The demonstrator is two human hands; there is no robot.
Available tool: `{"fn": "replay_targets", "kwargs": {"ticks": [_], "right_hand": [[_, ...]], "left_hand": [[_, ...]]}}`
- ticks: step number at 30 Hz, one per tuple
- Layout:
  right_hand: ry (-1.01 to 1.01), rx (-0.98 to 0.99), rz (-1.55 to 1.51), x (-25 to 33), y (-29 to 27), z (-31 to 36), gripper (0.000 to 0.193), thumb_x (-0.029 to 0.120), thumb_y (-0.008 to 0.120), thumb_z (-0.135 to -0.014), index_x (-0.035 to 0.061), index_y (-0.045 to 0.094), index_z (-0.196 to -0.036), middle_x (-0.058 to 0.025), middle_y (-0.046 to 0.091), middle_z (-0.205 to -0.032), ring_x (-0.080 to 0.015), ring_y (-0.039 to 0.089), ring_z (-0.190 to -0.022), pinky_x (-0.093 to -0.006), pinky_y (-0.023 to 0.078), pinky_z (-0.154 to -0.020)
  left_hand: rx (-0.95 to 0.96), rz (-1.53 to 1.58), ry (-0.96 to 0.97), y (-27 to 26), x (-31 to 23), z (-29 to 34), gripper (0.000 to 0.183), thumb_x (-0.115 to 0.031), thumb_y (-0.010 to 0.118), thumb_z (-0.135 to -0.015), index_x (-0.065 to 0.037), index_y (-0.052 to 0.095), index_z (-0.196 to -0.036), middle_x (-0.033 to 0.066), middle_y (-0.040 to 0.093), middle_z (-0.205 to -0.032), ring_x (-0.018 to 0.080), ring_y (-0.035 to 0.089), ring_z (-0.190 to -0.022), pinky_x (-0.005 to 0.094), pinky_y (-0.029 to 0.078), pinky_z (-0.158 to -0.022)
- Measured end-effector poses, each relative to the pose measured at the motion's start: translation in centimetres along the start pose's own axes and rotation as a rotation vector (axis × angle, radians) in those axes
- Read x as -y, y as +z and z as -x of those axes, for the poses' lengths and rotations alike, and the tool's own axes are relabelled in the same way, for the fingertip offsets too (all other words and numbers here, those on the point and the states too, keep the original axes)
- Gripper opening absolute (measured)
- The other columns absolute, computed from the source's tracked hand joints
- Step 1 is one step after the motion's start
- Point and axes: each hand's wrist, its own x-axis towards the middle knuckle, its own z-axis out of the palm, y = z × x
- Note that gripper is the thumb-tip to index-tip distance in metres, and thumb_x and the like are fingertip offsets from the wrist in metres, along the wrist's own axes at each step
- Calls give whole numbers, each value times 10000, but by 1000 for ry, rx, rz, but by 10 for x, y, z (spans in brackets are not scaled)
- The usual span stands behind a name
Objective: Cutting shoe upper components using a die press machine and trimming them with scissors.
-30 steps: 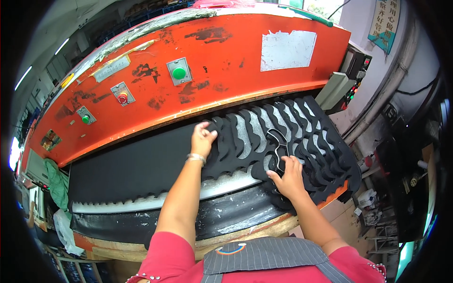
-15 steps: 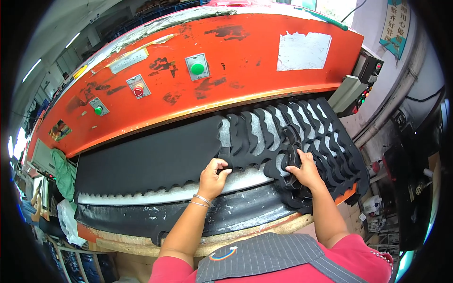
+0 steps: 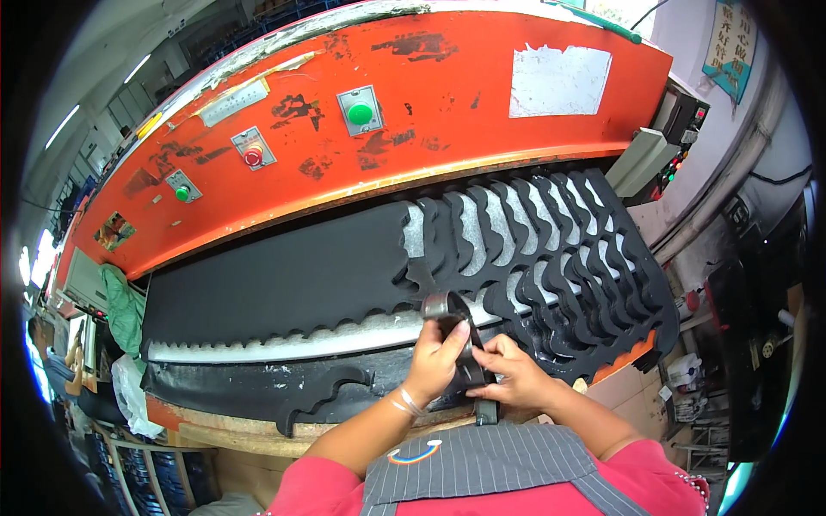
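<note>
My left hand point(image 3: 433, 365) and my right hand point(image 3: 522, 375) are closed on a dark curved metal cutting die point(image 3: 446, 304), held at the front of the press bed close to my apron. The die is turned up on end, and my fingers hide part of it. Beyond it lies a black foam sheet point(image 3: 284, 268), uncut over its left part, with rows of wavy cut-outs on the right. A loose wavy black foam strip point(image 3: 327, 394) lies along the front of the bed, left of my hands.
An orange press beam point(image 3: 465, 107) with green and red buttons spans the back. A pale strip point(image 3: 284, 351) shows along the sheet's scalloped front edge. The bed has a worn wooden front edge point(image 3: 232, 428). A control box point(image 3: 680, 129) stands at the right.
My right hand has brought the die from the cut-outs toward me and left. My left hand has left the sheet's edge and now grips the die too. A loose foam strip now shows on the front left.
</note>
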Motion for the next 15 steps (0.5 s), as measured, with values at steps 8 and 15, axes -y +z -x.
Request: {"fn": "replay_targets", "kwargs": {"ticks": [8, 15], "right_hand": [[-43, 286, 183, 11, 31, -20, 342, 214, 717, -683, -51, 600, -865, -308, 412, -1126, -431, 489, -996, -447, 457, -845], [-22, 5, 162, 58, 55, -64, 276, 151, 729, -683, 51, 664, -932, -259, 472, -1127, -416, 522, -1001, -399, 470, -861]], "left_hand": [[130, -524, 101, -25, -46, 31, 373, -200, 705, -801, -17, 571, -1098, 73, 622, -944, 136, 580, -855, 282, 472, -774], [-188, -761, 325, -90, -109, 56, 442, -282, 744, -780, -30, 575, -1101, 99, 637, -902, 190, 608, -824, 292, 485, -756]]}}
